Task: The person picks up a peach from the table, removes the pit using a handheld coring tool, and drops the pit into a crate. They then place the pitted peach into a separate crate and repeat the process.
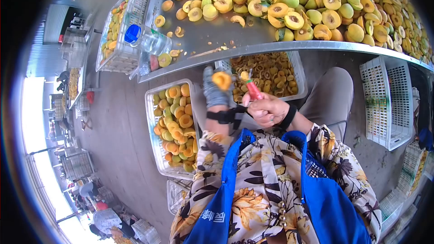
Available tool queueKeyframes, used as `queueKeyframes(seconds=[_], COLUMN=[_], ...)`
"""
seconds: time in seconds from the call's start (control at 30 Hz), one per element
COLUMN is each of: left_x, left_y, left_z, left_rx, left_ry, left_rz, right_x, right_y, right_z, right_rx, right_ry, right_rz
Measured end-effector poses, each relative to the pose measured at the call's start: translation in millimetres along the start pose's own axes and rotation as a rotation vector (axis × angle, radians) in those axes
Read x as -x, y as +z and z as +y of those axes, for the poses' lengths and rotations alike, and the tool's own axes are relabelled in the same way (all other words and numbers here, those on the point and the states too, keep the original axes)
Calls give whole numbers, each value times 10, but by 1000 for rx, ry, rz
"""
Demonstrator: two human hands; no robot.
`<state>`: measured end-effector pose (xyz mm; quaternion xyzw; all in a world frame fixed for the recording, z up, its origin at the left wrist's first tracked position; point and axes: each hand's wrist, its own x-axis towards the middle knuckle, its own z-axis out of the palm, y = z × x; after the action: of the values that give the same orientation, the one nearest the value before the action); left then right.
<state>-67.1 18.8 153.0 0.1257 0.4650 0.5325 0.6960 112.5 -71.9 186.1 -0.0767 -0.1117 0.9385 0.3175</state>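
Observation:
My left hand [211, 91], in a grey glove and blurred by motion, is closed on an apricot half [222, 81] above the gap between my knees. Beside it, my bare right hand [270, 108] wraps around a red-handled tool [253, 90], whose tip points up and away from me. A small orange-yellow piece [244, 75] shows at the tip; I cannot make out what it is. Beneath the hands, a white crate [297, 74] holds many brownish-orange fruit pieces. To the left stands another white crate [153, 129] full of apricot halves.
A metal table [205, 34] carries a large heap of cut apricots [316, 9]. At its left corner lies a clear bottle with a blue cap [151, 40]. A fruit-filled crate [131, 16] stands left; stacked white crates [389, 104] stand right. People work far left.

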Motion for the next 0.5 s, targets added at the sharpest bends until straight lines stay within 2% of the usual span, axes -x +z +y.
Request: queueKeyframes(seconds=[0.03,0.1,0.13,0.17,0.23,0.27,0.3,0.33,0.37,0.43,0.47,0.5], left_x=[-103,12,56,122,359,288,161,559,565,329,-60,-486], left_y=[-280,-620,-970,-1287,-1520,-1959,-2303,-1466,-1170,-738,-712,-627], left_z=[138,346,446,573,919,1102,1189,1274,1305,1332,1241,1153], left_rx=[35,-103,-175,-247,-437,-780,-1124,-1639,-1646,-1754,-1568,-1364], left_ry=[-39,360,468,576,450,455,449,446,443,686,831,961], left_rz=[-26,135,151,166,441,483,519,632,626,482,242,5], right_x=[41,88,59,34,37,38,62,68,43,-28,-60,-46], right_y=[-32,26,-58,-272,-981,-889,-671,-551,-573,-674,-705,-614], right_z=[-80,-253,-304,-292,-161,-235,-337,-374,-337,-270,-238,-246], right_rx=[-36,141,329,758,1934,1931,1669,1400,1392,1531,1686,1645], right_ry=[-20,-73,-27,-51,-296,-305,-185,-66,-65,-246,-325,-378], right_rz=[-27,236,398,622,1060,1062,1090,1103,1108,1048,1032,978])
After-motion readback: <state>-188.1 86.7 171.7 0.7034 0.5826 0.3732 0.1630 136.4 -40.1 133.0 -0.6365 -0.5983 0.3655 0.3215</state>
